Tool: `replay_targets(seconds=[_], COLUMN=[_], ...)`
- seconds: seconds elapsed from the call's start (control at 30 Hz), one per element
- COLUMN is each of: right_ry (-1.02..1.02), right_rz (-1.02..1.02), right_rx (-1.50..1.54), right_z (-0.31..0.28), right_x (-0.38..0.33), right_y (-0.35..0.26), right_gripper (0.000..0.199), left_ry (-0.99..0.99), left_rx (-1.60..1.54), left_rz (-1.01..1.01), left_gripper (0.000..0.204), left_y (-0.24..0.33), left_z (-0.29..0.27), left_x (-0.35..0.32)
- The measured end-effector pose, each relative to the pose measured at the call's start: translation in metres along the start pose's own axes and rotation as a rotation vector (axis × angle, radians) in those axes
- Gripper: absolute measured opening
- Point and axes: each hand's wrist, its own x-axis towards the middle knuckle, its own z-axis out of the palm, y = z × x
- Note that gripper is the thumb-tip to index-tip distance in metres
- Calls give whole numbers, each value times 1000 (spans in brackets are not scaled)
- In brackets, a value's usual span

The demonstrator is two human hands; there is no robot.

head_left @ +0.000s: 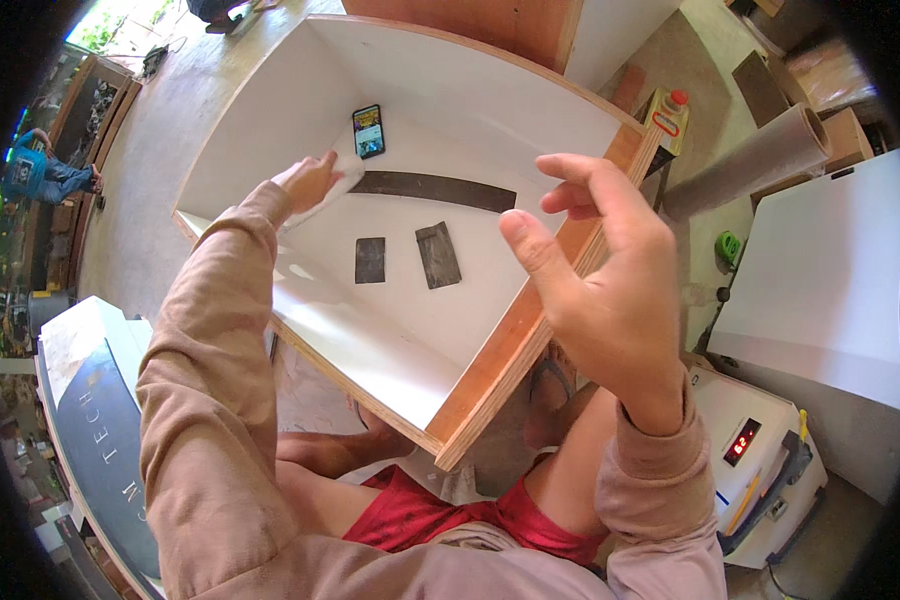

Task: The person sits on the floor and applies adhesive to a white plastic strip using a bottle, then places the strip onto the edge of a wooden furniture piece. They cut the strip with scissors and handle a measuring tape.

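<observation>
Big box [400, 330] right up front: shiny white inside, bare wood edges. Left hand [307, 185] grips a whitish thing [344, 180] in there, too blurry to identify. Right hand [595, 270] has thumb and fingers spread above the right edge. 3 dark pieces [438, 189] and 1 phone [368, 132] inside.

A person looks down into a white-lined wooden box [330, 350]. The left hand [310, 183], reaching inside, grips a pale, blurred piece [344, 186], possibly cloth. Just beyond that hand is a phone [368, 132] with a lit screen. A dark curved strip [435, 190] runs rightward from beside it; between the hands, nearer the body, lie two small dark rectangles [438, 256]. The right hand [592, 262], empty with fingers loosely curled, is raised above the box's right edge. Beyond it stands a red-capped container [669, 126].
</observation>
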Motion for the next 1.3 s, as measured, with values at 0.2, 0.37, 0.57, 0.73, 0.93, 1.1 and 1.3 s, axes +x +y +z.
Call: replay_targets(seconds=[0.2,0.37,0.57,0.73,0.93,1.1,1.3], right_ry=[16,19,40,34,46,-12,-63], right_rz=[30,-21,-60,-59,-24,-12,46], right_rx=[-10,-90,-93,-79,-114,-179,-243], right_z=[0,2,1,-5,-16,-24,-29], right_x=[4,3,4,4,4,3,5], right_y=[1,2,2,0,6,13,15], right_gripper=[36,31,25,23,24,25,28], left_ry=[-269,-155,-37,-479,-424,-373,-342], left_rx=[145,237,552,460,266,156,16], left_rz=[178,164,91,-52,-276,-340,-483], left_gripper=[38,35,49,77,82,84,88], left_y=[2,-5,2,6,29,35,28], left_z=[53,118,166,173,185,198,228], left_x=[-9,-15,-26,-6,18,19,40])
